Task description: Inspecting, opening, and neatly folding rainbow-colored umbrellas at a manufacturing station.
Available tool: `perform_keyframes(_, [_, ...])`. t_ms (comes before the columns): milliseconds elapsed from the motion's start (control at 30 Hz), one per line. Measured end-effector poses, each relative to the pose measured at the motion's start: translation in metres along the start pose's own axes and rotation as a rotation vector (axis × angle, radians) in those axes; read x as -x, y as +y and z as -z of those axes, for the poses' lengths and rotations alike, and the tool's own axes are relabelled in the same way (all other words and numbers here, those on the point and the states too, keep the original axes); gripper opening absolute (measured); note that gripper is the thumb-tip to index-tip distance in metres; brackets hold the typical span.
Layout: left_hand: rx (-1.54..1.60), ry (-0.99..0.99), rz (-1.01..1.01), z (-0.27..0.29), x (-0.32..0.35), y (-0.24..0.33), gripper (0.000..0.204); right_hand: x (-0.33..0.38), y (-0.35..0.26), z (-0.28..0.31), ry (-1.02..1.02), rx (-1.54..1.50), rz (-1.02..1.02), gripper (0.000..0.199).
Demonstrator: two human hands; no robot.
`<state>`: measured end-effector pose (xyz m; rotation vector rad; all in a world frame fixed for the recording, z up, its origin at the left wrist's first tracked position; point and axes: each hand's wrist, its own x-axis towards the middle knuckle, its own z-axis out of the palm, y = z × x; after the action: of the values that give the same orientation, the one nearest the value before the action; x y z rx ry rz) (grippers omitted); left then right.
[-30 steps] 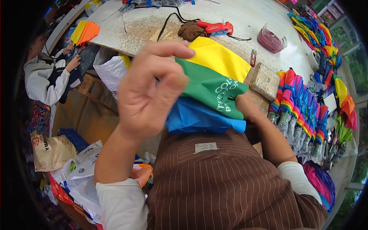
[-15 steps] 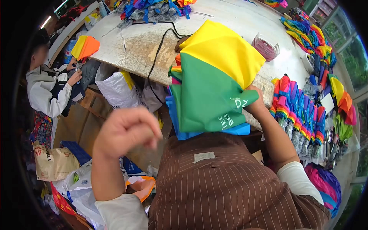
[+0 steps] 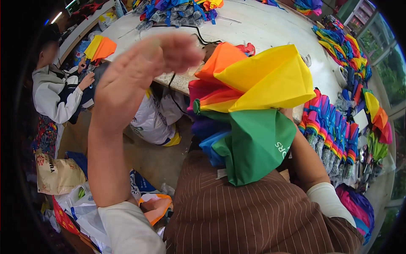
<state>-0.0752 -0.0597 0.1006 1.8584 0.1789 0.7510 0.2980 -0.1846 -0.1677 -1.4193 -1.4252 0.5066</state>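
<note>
A partly folded rainbow umbrella hangs in front of my apron, with orange, yellow, red, green, purple and blue panels. White lettering marks its green panel. My right hand grips it from behind on the right, and the cloth hides most of those fingers. Raised to the left of the umbrella, my left hand is open and holds nothing. Its fingers stretch toward the orange panel, apart from the cloth and slightly blurred by motion.
Beyond the umbrella stretches a white worktable. Folded rainbow umbrellas lie in a row at the right. More umbrellas are heaped at the far edge. White sacks stand below the table. Another person sits at the left.
My left hand has risen and moved away from me, its curled fingers now straightened. The umbrella has turned and opened out, showing orange, red and purple panels, and its green panel hangs lower.
</note>
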Motion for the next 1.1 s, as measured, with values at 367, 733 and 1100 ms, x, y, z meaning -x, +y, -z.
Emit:
perform_keyframes(367, [0.051,0.259,-0.115,0.002,-0.029,-0.02,0.068,0.016,0.025,0.021,-0.062,-0.55,-0.173,0.049])
perform_keyframes(733, [-0.066,-0.263,0.183,-0.054,-0.013,-0.075,0.062,0.075,0.008,0.016,-0.364,-0.513,-0.25,0.049])
perform_keyframes(1100, [0.129,-0.148,0.316,-0.014,-0.001,-0.066,0.016,0.037,-0.01,-0.015,-0.549,-0.471,-0.34,0.05])
